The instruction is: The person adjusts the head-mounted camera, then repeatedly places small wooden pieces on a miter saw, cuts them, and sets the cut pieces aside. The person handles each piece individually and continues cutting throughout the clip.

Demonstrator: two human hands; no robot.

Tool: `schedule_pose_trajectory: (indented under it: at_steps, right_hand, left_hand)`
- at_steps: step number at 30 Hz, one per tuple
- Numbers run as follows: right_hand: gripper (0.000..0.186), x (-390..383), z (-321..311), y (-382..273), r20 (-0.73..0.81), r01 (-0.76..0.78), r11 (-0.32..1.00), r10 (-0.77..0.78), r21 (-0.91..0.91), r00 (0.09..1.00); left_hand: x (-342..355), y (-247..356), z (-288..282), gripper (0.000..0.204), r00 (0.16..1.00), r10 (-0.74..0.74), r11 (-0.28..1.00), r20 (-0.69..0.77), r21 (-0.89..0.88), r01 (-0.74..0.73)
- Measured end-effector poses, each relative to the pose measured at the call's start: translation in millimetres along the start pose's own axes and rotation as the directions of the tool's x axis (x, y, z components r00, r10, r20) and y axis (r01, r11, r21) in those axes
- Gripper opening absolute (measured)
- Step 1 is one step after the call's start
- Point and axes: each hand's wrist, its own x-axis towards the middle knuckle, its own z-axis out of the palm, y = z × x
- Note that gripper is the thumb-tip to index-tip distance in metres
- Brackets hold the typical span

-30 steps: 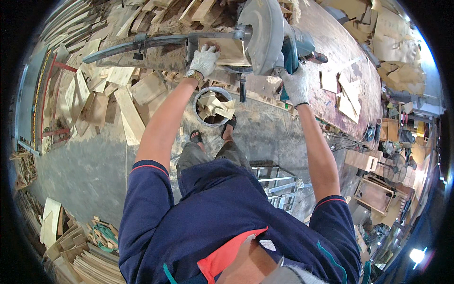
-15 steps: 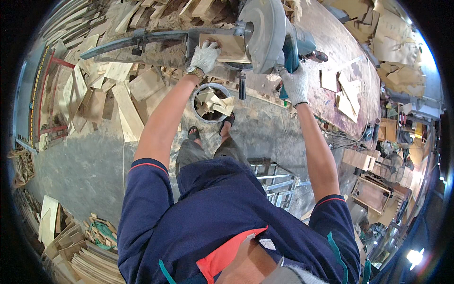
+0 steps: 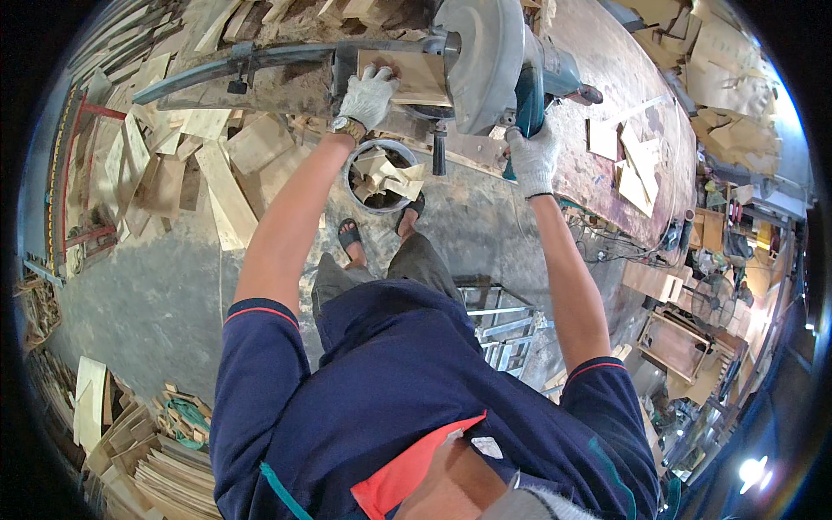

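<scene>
My left hand point(image 3: 368, 97), in a white knit glove, lies with its fingers apart on a flat wooden board point(image 3: 420, 78). That board sits on the base of a miter saw point(image 3: 485, 69), close to its large grey blade guard. My right hand point(image 3: 533, 158), gloved too, is wrapped round the saw's teal handle point(image 3: 529, 104), to the right of the guard. The guard hides the blade, so I cannot tell whether it touches the wood. A long grey rail point(image 3: 286, 57) runs left from the saw base.
A round bucket point(image 3: 354, 184) of wood scraps stands by my feet, below the saw. Loose boards point(image 3: 227, 195) lie on the floor at the left. Pale offcuts point(image 3: 639, 178) rest on the worktop right of the saw. A metal frame point(image 3: 507, 325) stands beside my legs.
The whole view has shifted slightly. My left hand still lies on the board and my right hand still grips the saw handle. No clear movement of the saw shows.
</scene>
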Motion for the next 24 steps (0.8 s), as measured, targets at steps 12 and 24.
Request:
schedule_pose_trajectory:
  at_steps: [12, 24]
  right_hand:
    - [0.031, -4.2, 11.1, 22.9, -0.050, 0.027, 0.999, -0.026, 0.022, 0.998]
    - [0.032, -2.8, 22.1, 37.6, -0.057, 0.020, 1.000, -0.019, 0.012, 0.998]
  left_hand:
    - [0.7, 3.6, -10.4, 0.047, 0.999, -0.022, 0.999, 0.045, -0.022, 0.023]
    - [-0.6, 3.8, -13.8, 0.045, 0.998, -0.028, 0.998, 0.060, -0.052, 0.031]
